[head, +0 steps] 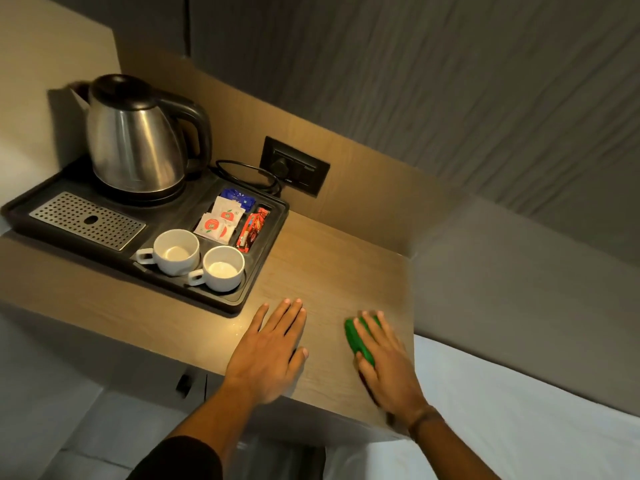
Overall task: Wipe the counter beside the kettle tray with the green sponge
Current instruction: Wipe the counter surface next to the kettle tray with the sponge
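One green sponge (360, 336) is pressed flat onto the bench (332, 271) under the right hand (384, 358), whose fingers are laid over it rather than curled tightly round it, near the bench's right edge. The left hand (268, 351) is spread open and empty on the wood, between the sponge and the kettle tray (273, 230). Because the sponge is held only by downward pressure, it could be lost over the right edge onto the bed (519, 410) on an outward stroke. On a stroke toward the tray, its rim could be struck, and the two cups (197, 258) close to that corner rattled. The cable (249, 174) to the socket (294, 166) could be snagged if the wipe is carried far back.
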A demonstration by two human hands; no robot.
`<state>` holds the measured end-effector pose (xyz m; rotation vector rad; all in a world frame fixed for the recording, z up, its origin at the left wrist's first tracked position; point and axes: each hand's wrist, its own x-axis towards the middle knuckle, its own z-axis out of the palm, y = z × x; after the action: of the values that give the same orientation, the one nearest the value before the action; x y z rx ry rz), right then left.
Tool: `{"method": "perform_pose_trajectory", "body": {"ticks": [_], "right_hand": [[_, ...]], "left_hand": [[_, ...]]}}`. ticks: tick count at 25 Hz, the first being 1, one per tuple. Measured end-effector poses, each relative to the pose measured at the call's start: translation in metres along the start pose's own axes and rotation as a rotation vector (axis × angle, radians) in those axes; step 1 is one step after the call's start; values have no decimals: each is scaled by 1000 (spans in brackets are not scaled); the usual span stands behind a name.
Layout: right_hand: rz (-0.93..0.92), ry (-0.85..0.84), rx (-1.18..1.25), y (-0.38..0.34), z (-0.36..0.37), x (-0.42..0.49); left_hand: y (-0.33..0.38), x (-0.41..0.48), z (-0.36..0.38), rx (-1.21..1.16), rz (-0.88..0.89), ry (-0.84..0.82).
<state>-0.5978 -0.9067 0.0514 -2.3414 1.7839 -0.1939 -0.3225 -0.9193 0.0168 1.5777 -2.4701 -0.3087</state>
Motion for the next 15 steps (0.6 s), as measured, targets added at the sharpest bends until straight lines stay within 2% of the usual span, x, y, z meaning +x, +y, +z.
{"method": "perform_pose_trajectory", "body": {"ticks": [2,3,6,10,15], "right_hand": [[202,52,18,-20,0,12],[196,69,3,-33,5,11],[15,18,-60,-44,22,-23],[136,21,-55,-39,16,-30],[32,-100,-20,-48,5,-38]], "left_hand": [[-1,0,-1,9,-2,-9],[-1,-1,0,15,-4,-10],[-1,0,0,18,-1,-40],[0,1,-4,26,5,-64],[5,-15,-18,4,-41,-106]]}}
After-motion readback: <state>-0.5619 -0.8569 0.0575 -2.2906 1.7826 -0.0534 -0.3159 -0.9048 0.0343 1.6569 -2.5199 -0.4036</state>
